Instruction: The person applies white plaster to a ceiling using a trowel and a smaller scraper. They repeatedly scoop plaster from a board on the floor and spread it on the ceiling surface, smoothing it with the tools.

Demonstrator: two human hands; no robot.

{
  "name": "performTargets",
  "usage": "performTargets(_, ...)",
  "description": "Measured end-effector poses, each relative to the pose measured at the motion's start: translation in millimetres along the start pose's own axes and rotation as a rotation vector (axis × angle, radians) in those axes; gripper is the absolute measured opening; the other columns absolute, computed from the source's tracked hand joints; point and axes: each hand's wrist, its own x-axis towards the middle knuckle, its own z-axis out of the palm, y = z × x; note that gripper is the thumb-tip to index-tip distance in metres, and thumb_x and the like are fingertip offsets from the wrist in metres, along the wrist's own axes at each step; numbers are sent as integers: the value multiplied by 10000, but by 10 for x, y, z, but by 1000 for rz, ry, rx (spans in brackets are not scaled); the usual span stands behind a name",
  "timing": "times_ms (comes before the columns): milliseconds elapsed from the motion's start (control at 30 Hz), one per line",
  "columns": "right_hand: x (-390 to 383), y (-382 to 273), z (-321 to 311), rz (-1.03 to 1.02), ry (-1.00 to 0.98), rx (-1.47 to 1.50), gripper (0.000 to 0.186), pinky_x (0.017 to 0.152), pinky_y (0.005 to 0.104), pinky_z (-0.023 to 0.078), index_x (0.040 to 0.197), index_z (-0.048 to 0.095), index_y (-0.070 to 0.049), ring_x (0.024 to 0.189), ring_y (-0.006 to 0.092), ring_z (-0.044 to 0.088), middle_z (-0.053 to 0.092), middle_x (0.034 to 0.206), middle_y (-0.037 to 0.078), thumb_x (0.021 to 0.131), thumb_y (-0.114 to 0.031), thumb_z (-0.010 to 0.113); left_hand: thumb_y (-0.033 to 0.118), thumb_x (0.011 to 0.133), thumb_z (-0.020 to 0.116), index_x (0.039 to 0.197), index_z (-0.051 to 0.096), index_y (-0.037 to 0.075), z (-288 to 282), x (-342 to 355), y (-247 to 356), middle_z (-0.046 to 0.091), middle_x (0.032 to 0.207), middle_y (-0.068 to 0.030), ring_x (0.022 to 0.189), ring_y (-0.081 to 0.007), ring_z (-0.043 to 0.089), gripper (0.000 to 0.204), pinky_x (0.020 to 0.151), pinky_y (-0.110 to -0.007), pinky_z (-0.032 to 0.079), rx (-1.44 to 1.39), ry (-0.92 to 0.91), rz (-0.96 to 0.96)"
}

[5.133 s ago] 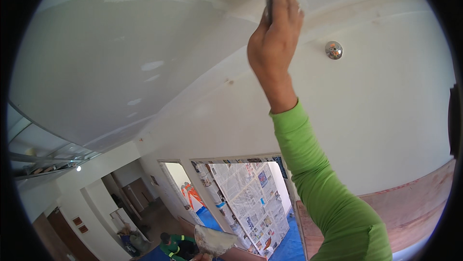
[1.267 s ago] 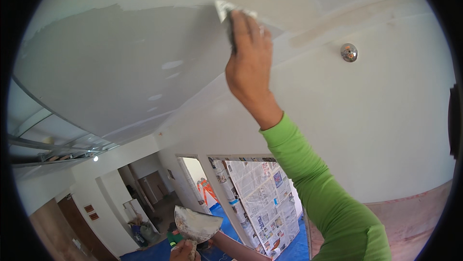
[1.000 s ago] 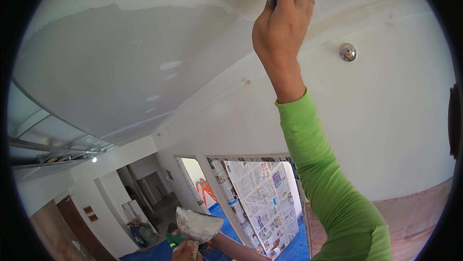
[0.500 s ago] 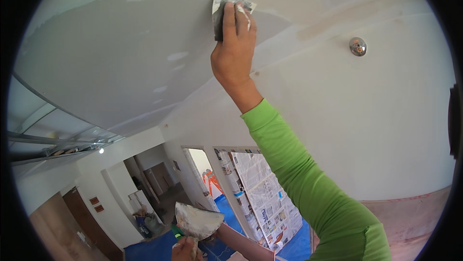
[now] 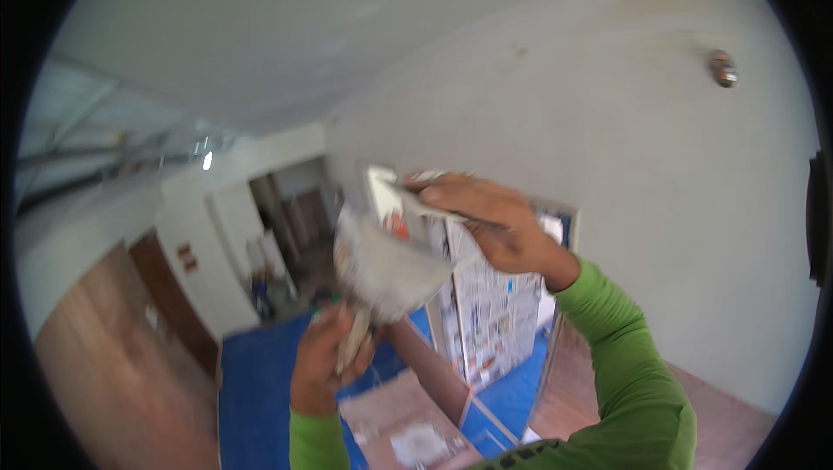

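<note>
Left grip point(image 5: 323, 355) clasps a broad scraper point(image 5: 387, 267) by its handle; right grip point(image 5: 514, 229) holds a flat spreader point(image 5: 423, 209) nearby

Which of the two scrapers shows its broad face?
The wide, pale scraper in the left hand: it stands broadside to us, while the other scraper in the right hand appears nearly edge-on.

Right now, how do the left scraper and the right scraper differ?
The left scraper shows its broad, pale face; the right scraper is seen nearly edge-on. The left scraper stands blade-up above the left hand; the right scraper slants along the right hand. Both are held, and blurred.
</note>
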Motion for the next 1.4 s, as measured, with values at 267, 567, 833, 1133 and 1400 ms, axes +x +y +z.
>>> performTargets(267, -573, 221, -144, 245, -448, -362, 671, 1110, 423, 525, 1544, 552, -135, 1365, 383, 613, 602, 1528, 169, 909, 37, 680, 385, 1123, 549, 1115, 606, 51, 441, -70, -41, 611, 624, -119, 374, -110, 438, 339, 344, -239, 322, 124, -62, -32)
performTargets(567, -1031, -201, -158, 1052, 360, 936, 395, 958, 367, 607, 1389, 583, 84, 1098, 200, 734, 720, 1267, 165, 1100, -184, 556, 197, 1115, 584, 1178, 668, -19, 655, -20, -595, 704, 787, -71, 657, -125, 657, 241, 581, -283, 517, 843, 406, 518)
performTargets(833, -1034, -520, -3, 1196, 345, 1424, 368, 715, 423, 640, 1259, 624, 128, 840, 287, 766, 754, 1106, 212, 1087, -188, 545, 63, 979, 718, 1408, 654, 20, 712, 3, -1046, 747, 949, -140, 743, -265, 723, 435, 637, -342, 561, 1301, 439, 882)
performTargets(1133, -701, -573, -385, 1035, 326, 1393, 411, 812, 406, 632, 1419, 555, 91, 930, 283, 759, 726, 1226, 217, 1099, -166, 574, 153, 963, 721, 1450, 664, 119, 6, -32, -1401, 683, 897, -139, 666, -309, 668, 491, 570, -405, 538, 1753, 477, 850)
performTargets(1400, 805, -714, -1310, -163, 673, -825, 489, 1076, 452, 456, 1468, 564, 6, 1224, 383, 593, 614, 1370, 227, 983, 66, 565, 192, 1070, 597, 1251, 730, 20, -609, -125, -1860, 721, 926, -221, 801, -377, 701, 283, 788, -488, 578, 1583, 506, 823)
